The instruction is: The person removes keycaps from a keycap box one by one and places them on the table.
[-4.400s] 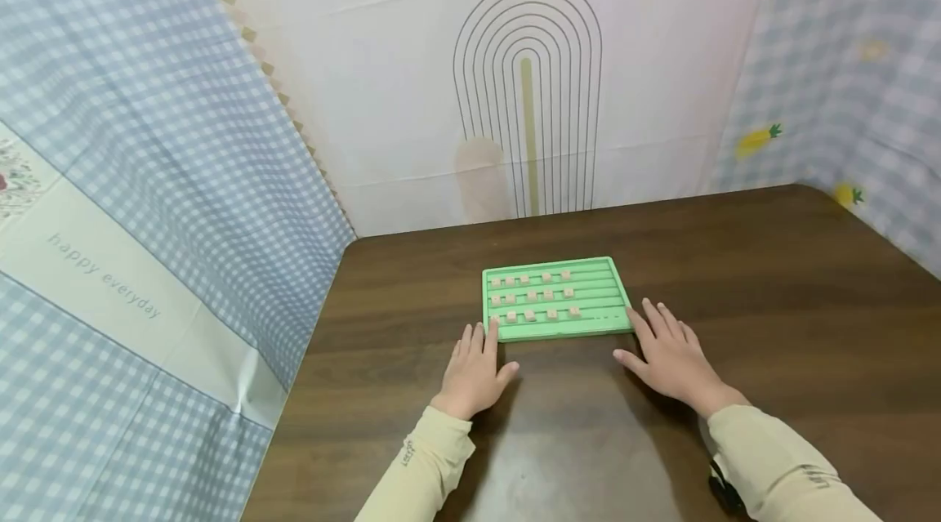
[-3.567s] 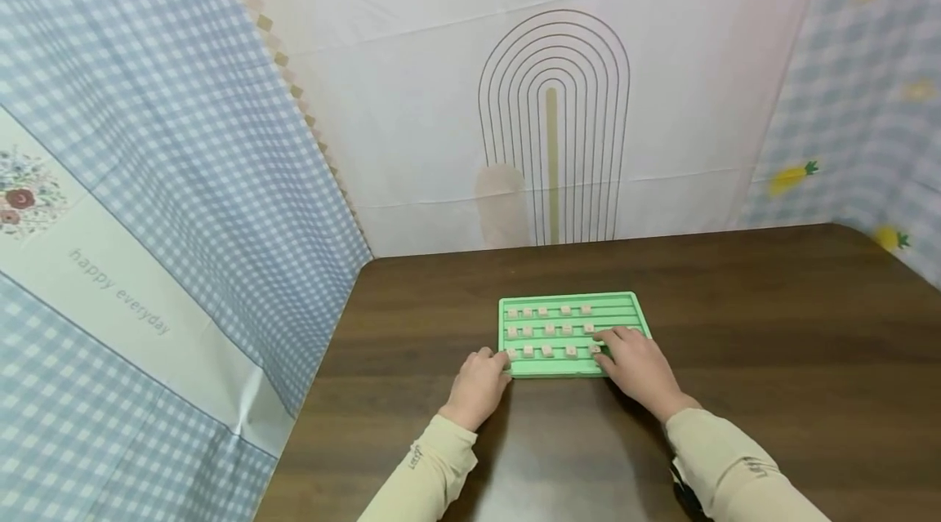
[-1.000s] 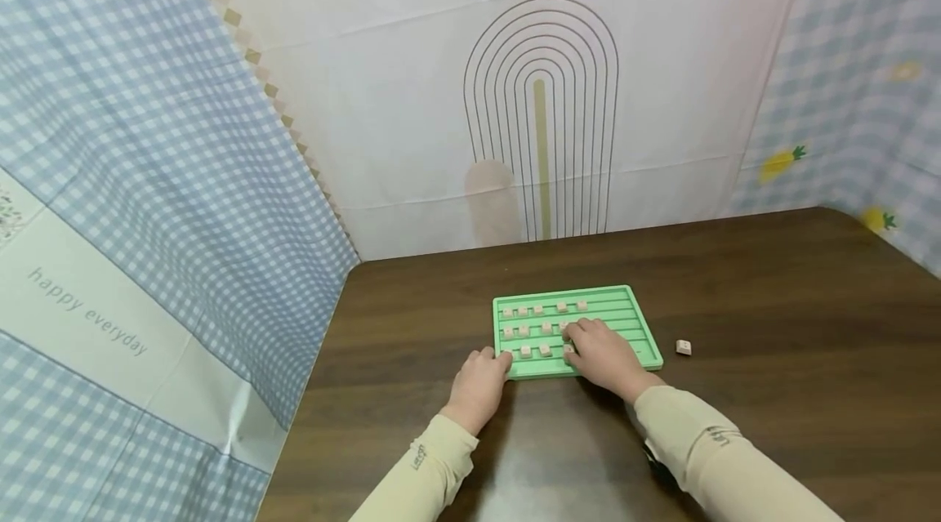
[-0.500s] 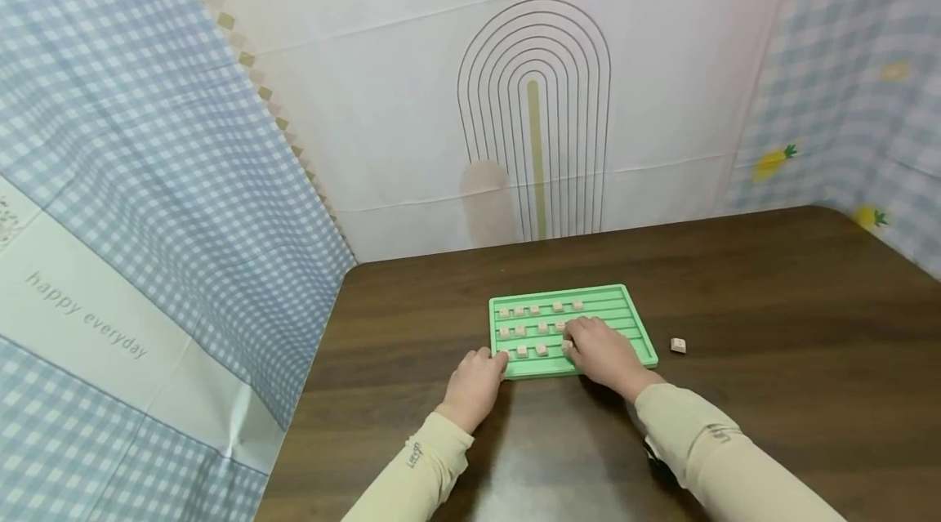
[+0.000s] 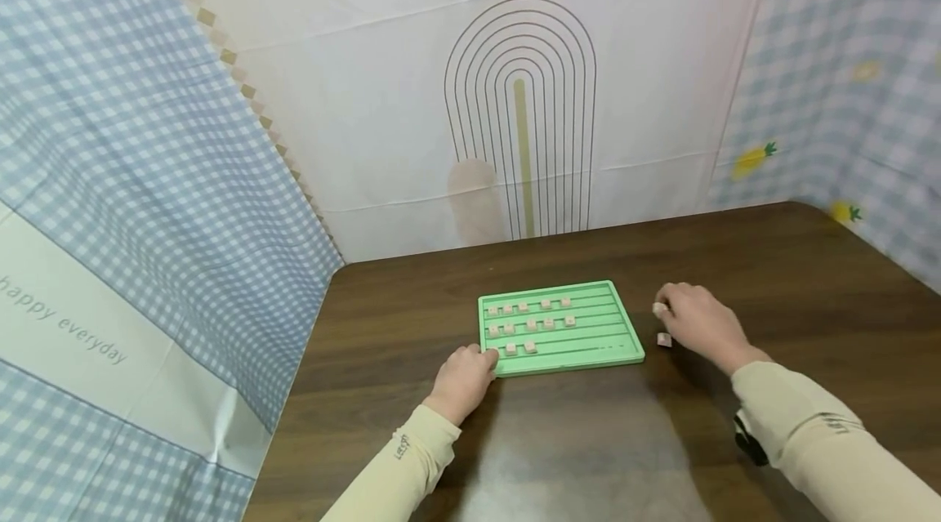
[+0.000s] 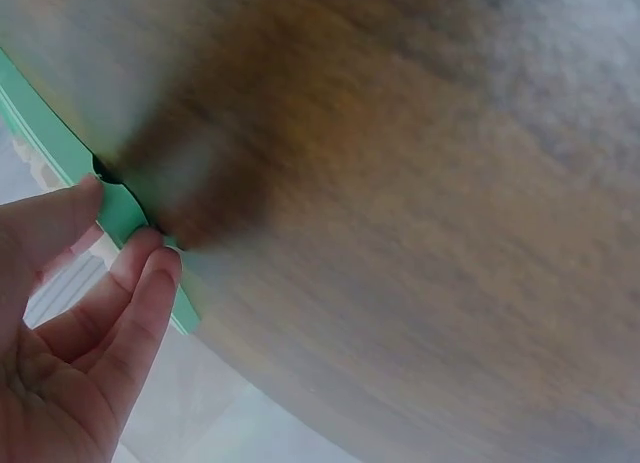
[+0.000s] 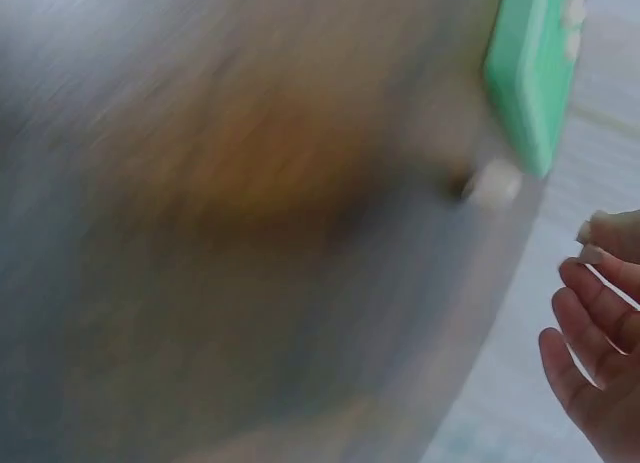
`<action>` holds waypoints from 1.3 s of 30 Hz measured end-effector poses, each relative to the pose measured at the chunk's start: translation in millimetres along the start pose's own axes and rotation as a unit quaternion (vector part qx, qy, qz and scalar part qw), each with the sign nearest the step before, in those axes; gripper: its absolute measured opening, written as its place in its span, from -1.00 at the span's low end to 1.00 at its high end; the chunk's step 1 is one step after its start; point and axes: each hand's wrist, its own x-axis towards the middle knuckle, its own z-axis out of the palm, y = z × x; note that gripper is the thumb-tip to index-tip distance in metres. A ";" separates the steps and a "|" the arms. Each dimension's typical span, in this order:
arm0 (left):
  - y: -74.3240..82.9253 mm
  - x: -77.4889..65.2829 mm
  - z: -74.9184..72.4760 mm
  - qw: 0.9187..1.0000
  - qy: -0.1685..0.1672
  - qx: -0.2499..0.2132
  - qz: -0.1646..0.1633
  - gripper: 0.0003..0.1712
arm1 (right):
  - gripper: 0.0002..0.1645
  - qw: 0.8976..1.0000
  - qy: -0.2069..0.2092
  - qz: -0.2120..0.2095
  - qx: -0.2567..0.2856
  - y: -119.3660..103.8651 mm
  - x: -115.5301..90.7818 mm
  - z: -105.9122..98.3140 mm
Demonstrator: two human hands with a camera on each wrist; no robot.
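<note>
A green tray with ridged rows lies on the table, bearing several cream keycaps on its left part. At its front left corner, my left hand grips the rim, thumb and fingers pinching the green edge in the left wrist view. Beyond the tray's right side my right hand holds a keycap between thumb and fingertips, and the right wrist view shows this pinch too. Just below that hand a loose keycap sits on the table. Fingers partly cover the front row's left end.
The brown wooden table reaches back to a white printed cloth. Blue checked cloth hangs along the left, with more checked cloth on the right. A dark band shows at the right wrist.
My right hand has lifted a keycap from the tray's front row and carried it right, near the keycap set down earlier. My left hand, first laid flat, now grips the tray's corner.
</note>
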 end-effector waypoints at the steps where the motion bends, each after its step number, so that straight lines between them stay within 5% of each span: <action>1: -0.7 0.0 -0.5 1.000 0.001 -0.001 0.001 -0.87 | -0.78 1.000 -0.006 0.006 -0.003 5.9 -3.1 -0.7; 7: -5.3 0.0 -0.5 1.000 0.009 -0.001 0.004 -0.85 | -0.80 0.999 -0.038 0.023 -0.006 23.7 -14.4 5.8; 16: -10.4 -2.5 -5.1 1.000 0.022 -0.010 0.008 -0.83 | -0.86 0.999 -0.045 0.011 -0.018 21.0 -16.5 15.0; 24: -10.2 -0.1 -7.6 0.999 0.030 0.001 0.018 -0.82 | -0.64 1.000 -0.022 0.009 -0.011 16.6 -17.9 8.7; 31: -7.5 1.1 -6.3 0.999 0.034 0.012 0.014 -0.83 | -0.64 0.998 0.011 -0.057 0.007 -33.6 3.2 13.0; 39: 6.8 -7.9 7.3 0.997 0.055 0.048 0.032 -0.88 | -0.73 0.989 -0.031 -0.146 -0.001 -102.3 16.2 66.5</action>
